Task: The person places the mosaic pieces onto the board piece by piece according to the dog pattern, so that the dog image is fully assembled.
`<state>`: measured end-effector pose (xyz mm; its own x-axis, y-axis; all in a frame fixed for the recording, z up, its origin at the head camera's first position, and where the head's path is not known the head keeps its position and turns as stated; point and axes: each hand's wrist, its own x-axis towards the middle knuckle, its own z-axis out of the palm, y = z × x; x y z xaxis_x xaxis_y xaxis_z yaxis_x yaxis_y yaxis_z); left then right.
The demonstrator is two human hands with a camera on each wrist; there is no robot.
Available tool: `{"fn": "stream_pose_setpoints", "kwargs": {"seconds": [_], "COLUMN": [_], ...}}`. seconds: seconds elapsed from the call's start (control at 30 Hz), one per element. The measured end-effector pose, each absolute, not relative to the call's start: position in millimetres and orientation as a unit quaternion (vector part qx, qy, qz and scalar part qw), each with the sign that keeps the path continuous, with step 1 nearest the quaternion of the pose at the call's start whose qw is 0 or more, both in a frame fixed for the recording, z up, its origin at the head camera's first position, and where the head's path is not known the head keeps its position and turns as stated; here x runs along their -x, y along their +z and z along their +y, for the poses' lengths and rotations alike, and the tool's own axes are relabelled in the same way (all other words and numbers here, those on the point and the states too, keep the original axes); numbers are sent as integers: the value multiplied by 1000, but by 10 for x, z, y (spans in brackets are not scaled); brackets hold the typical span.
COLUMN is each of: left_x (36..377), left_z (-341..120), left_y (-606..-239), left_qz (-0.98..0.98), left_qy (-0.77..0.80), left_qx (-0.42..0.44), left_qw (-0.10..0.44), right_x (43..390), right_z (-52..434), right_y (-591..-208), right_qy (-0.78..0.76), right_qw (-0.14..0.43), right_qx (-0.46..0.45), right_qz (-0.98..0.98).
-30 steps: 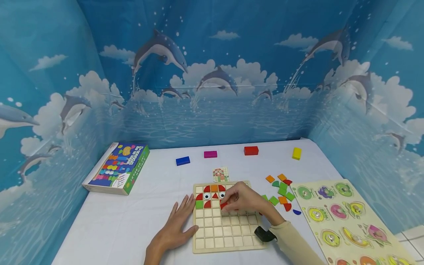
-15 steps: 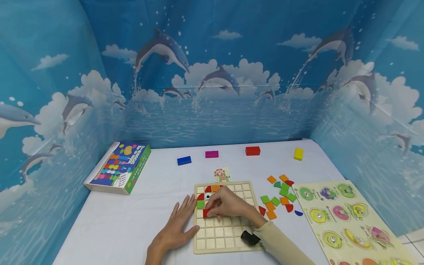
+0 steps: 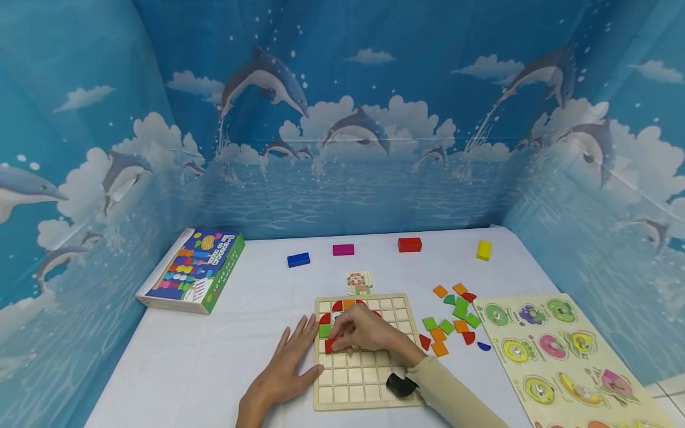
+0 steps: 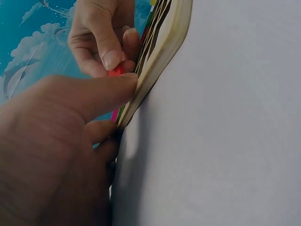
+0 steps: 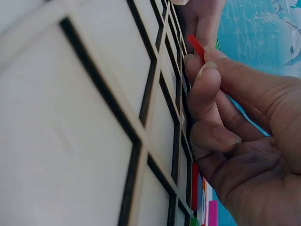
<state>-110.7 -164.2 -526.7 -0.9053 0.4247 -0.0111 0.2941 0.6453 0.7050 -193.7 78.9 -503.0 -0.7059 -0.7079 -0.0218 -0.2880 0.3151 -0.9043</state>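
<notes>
The right hand (image 3: 369, 336) reaches across the wooden grid board (image 3: 364, 380) and pinches a small red piece (image 3: 331, 346) between thumb and fingertips, holding it low over the board's left columns, just below the green tile (image 3: 323, 331) already seated there; in the right wrist view the red piece (image 5: 196, 47) stands on edge against the fingertips (image 5: 207, 70), right at the grid. The left hand (image 3: 286, 368) lies flat on the white table (image 3: 214, 356) — fingers straight and spread, its thumb and fingertips touching the board's left edge. The left wrist view shows that thumb pressed to the board's rim (image 4: 162, 52), with the red piece (image 4: 115, 71) just beyond it. A few coloured tiles fill the board's far-left corner, partly hidden by the right hand. Just beyond the board's far edge lies a small pattern card (image 3: 359, 283). To the right of the board sits a loose scatter of orange, green, red and blue tiles (image 3: 452, 321), and further right a peg puzzle board (image 3: 567, 362). Along the far side of the table stand four blocks — blue (image 3: 298, 260), magenta (image 3: 343, 249), red (image 3: 409, 244) and yellow (image 3: 484, 250). A colourful box (image 3: 192, 270) lies at the far left.
</notes>
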Motion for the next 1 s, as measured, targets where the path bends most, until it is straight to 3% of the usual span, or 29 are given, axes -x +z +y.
{"fn": "stream_pose_setpoints", "kwargs": {"seconds": [0.43, 0.77, 1.0], "left_x": [1102, 1102, 1102], "left_z": [-1648, -1661, -1665], "left_y": [-5265, -5248, -5274], "left_qz": [895, 895, 891], "left_qy": [386, 383, 390], "left_qx": [-212, -215, -219], "left_qw": [70, 78, 72], "right_x": [1941, 1963, 1960], "right_z": [769, 681, 638], "right_y": [-5001, -5009, -4994], "right_qy": [-482, -433, -396], "right_qw": [209, 149, 137], "right_qx": [316, 366, 385], "right_qz": [790, 810, 822]}}
